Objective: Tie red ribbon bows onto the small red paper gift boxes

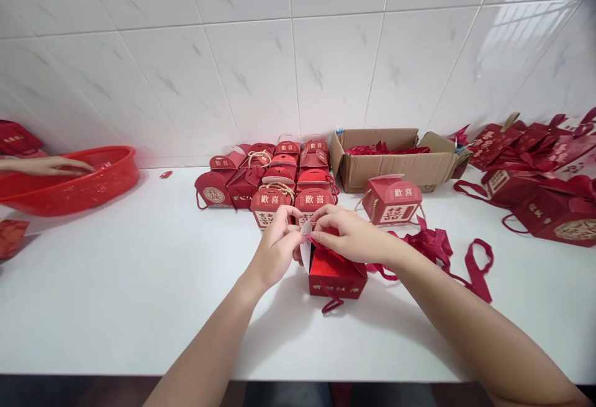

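A small red gift box (338,281) with gold lettering stands in front of me on the white table, its top part raised and a pale inner face showing on the left. My left hand (278,247) pinches the upper left flap of this box. From the other side, my right hand (349,236) has thumb and fingers closed on the top flap, close to the left fingertips. The fingers hide part of the closure. A dark red cord handle (332,305) hangs at the front of the box. Red ribbon (433,242) lies loose beside my right forearm.
Several folded red gift boxes (223,187) stand grouped behind my hands. A cardboard box (395,168) of red ribbon is by the tiled wall, with a red box (393,201) before it. More boxes (554,208) sit right. At left, another person's hand (58,166) reaches into a red basin (112,177).
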Demonstrator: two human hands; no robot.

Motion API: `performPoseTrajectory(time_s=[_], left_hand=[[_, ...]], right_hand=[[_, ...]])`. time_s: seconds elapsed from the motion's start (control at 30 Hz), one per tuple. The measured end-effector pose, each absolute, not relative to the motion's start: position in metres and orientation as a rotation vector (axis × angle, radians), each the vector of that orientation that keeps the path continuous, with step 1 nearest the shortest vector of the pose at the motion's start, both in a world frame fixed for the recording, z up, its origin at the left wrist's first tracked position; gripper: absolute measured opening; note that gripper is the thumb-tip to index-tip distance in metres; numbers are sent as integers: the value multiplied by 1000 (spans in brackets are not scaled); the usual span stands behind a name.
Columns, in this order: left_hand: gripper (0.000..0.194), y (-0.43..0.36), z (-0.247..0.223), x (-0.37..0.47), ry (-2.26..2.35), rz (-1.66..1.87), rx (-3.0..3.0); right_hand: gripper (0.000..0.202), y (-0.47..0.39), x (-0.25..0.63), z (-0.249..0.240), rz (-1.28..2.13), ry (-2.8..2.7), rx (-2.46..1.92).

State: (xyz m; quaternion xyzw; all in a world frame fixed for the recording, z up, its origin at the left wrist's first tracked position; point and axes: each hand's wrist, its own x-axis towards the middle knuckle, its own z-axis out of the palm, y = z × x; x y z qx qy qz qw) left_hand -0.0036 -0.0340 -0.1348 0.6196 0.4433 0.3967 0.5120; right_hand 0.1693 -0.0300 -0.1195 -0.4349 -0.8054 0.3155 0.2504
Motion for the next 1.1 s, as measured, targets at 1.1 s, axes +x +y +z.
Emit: performPoseTrajectory(time_s=[1.1], left_hand=[[15, -22, -117, -11, 789, 1062, 1241]], right_hand=[[40, -89, 217, -119, 1374, -1766, -1141]])
